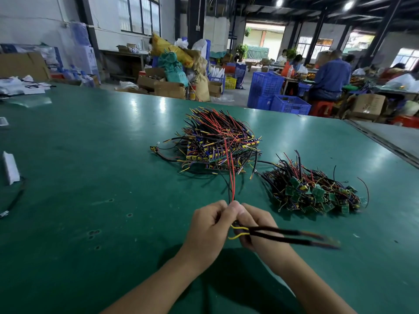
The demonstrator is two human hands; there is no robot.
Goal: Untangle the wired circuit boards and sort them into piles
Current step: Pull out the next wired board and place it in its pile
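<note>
Close to the near edge of the green worktop (90,155), left hand (210,230) and right hand (256,225) pressed together, both clenched around one wire bundle (272,230). Red and black leads up toward the large tangled pile (217,141) at mid-worktop, black leads blurred off rightward. Nearer the right edge, a smaller pile of green boards (315,193).

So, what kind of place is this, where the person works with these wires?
Probably an electronics assembly workshop: piles of wired circuit boards on a large green table, blue plastic crates on the floor, other workers seated behind.
</note>
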